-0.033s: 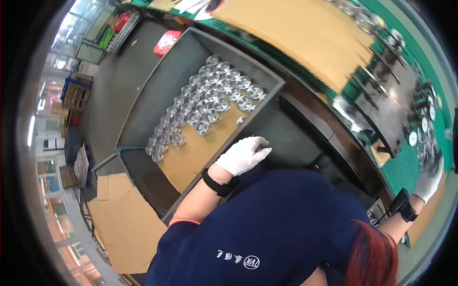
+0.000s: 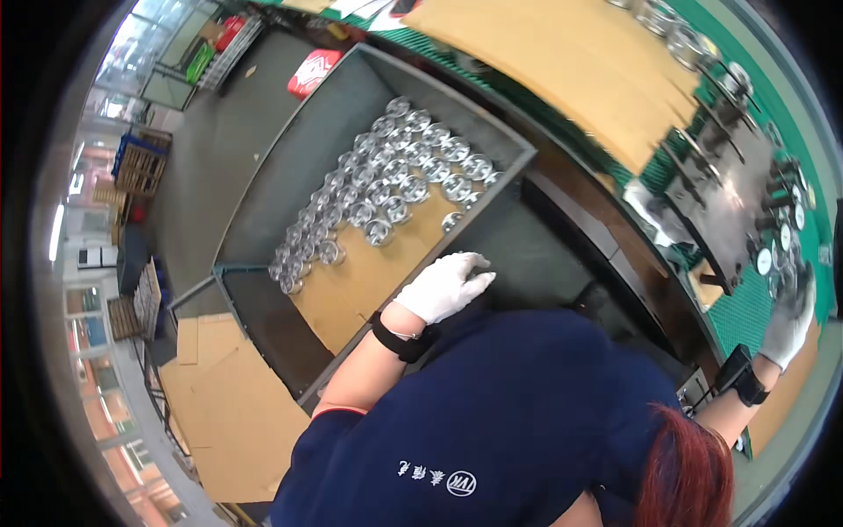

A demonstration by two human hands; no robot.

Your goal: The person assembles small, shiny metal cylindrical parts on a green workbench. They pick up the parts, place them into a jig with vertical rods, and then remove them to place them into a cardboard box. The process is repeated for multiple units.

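My left hand (image 2: 443, 288), in a white glove, hangs beside the near rim of a grey metal bin (image 2: 373, 329). Its thumb stands apart from loosely bent fingers, and nothing shows between them. Inside the bin, several shiny round metal parts (image 2: 378, 232) stand in rows on a cardboard sheet (image 2: 338, 300). Far to the right, my right hand (image 2: 792, 325) reaches over the green bench, its glove smudged grey at the fingers. It is at a cluster of shiny metal pieces (image 2: 778, 283); whether it grips one cannot be made out.
A metal fixture (image 2: 722, 200) with rods and dial gauges (image 2: 785, 235) stands on the green bench mat (image 2: 736, 323). Brown cardboard (image 2: 562, 66) covers the far bench, with more metal parts (image 2: 685, 44) beyond. Flattened cardboard (image 2: 230, 413) leans at left; pallets (image 2: 140, 167) stand behind.
The view has shifted very slightly. Both hands stay in nearly the same places, and the parts in the bin look unchanged.
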